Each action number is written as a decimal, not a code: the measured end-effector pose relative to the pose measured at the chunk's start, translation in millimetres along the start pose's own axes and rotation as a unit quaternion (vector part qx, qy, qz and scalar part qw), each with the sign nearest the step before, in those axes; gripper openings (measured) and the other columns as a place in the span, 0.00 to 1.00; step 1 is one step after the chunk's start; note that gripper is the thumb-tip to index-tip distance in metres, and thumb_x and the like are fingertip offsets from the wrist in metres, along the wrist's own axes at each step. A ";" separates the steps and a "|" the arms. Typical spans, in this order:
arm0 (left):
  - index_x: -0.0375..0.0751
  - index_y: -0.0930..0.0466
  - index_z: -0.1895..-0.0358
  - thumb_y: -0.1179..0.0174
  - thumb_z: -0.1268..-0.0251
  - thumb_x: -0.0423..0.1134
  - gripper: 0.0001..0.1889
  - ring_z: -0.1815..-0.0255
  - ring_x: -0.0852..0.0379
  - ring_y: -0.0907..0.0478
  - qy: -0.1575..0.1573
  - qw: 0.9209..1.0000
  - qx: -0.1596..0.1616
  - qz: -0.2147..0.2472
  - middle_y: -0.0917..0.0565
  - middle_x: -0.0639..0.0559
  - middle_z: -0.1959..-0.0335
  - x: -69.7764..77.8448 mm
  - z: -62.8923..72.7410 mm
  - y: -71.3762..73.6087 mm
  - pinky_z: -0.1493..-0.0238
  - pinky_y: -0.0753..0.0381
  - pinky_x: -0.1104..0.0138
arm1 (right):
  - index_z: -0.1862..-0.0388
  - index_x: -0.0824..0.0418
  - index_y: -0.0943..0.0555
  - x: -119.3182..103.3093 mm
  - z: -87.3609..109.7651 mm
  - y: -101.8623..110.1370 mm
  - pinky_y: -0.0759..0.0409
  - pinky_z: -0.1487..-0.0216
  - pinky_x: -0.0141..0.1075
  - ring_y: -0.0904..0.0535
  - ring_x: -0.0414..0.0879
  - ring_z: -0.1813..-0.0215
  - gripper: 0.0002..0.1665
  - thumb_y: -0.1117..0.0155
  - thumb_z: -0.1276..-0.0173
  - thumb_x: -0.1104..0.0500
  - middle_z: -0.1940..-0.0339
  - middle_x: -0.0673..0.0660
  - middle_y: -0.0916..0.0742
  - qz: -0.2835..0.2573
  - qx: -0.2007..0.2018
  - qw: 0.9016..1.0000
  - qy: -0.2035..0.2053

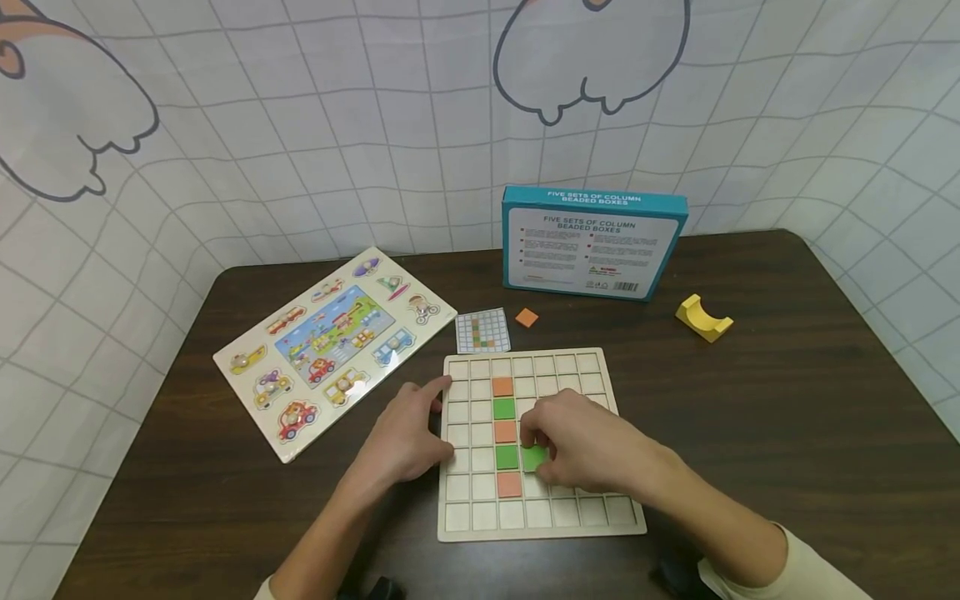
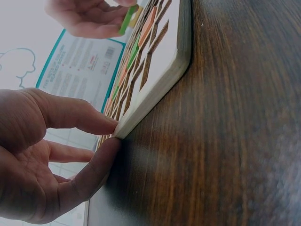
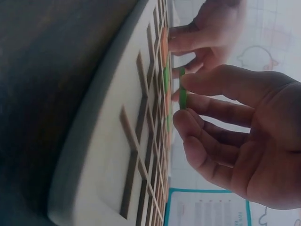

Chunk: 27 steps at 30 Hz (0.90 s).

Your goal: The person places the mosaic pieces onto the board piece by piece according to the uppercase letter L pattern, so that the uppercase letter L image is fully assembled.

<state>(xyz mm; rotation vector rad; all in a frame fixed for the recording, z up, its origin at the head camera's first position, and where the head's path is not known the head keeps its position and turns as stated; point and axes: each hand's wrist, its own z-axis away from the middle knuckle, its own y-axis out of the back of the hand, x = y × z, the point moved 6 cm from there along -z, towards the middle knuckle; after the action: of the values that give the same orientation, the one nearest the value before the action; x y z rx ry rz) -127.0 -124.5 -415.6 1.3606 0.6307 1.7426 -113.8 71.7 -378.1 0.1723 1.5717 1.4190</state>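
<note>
A pale wooden grid board (image 1: pixel 472 515) lies on the table. One of its columns holds alternating orange and green square tiles, such as a green tile (image 1: pixel 506 457) and an orange tile (image 1: pixel 509 485) below it. My left hand (image 1: pixel 405 433) touches the board's left edge, thumb and index finger spread apart along it. My right hand (image 1: pixel 585 442) pinches another green tile (image 3: pixel 183 89) between thumb and fingers. In the right wrist view that tile is held on edge, apart from the board's surface. The right hand covers part of the board in the head view.
A small pattern card (image 1: pixel 483 332) and a loose orange tile (image 1: pixel 527 317) lie behind the board. At left is a vehicle picture puzzle (image 1: pixel 300 312). A teal-edged box (image 1: pixel 592 250) stands at the back; a yellow curved block (image 1: pixel 703 320) lies at right.
</note>
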 end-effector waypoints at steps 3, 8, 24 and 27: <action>0.44 0.30 0.23 0.26 0.60 0.29 0.49 0.54 0.49 0.27 -0.001 1.000 0.000 0.000 0.22 0.44 0.50 -0.2 0.1 0.2 0.55 0.25 0.58 | 0.68 0.57 0.15 0.0 -0.6 -3.6 0.26 0.66 0.32 0.28 0.39 0.71 0.12 0.22 0.50 0.68 0.77 0.45 0.20 0.003 -0.006 1.000 0.003; 0.44 0.30 0.23 0.26 0.59 0.28 0.49 0.54 0.48 0.27 0.000 1.000 0.000 0.000 0.22 0.45 0.50 0.0 0.0 0.3 0.55 0.25 0.58 | 0.69 0.56 0.15 -1.2 -0.9 -9.6 0.28 0.69 0.32 0.29 0.38 0.72 0.12 0.22 0.51 0.67 0.78 0.45 0.21 0.008 -0.017 1.000 0.000; 0.44 0.30 0.23 0.26 0.58 0.29 0.49 0.53 0.48 0.26 -0.004 1.000 -0.001 -0.006 0.22 0.44 0.49 0.4 -0.5 0.4 0.54 0.25 0.57 | 0.75 0.54 0.21 -8.7 2.2 -18.3 0.31 0.73 0.34 0.31 0.41 0.74 0.16 0.21 0.52 0.68 0.81 0.44 0.24 0.039 -0.030 0.999 -0.019; 0.44 0.30 0.23 0.26 0.58 0.29 0.49 0.54 0.48 0.26 -0.004 1.000 -0.002 -0.006 0.22 0.44 0.50 0.4 -0.3 0.3 0.55 0.25 0.58 | 0.76 0.53 0.21 -10.9 3.4 -18.3 0.32 0.73 0.34 0.31 0.41 0.74 0.16 0.21 0.52 0.67 0.81 0.44 0.24 0.051 -0.026 0.998 -0.019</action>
<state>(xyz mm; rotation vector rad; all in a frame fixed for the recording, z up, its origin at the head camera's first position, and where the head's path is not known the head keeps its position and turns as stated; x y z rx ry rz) -127.5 -124.3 -415.3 1.3578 0.6299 1.7283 -97.0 61.1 -386.6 0.2517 1.5119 1.5253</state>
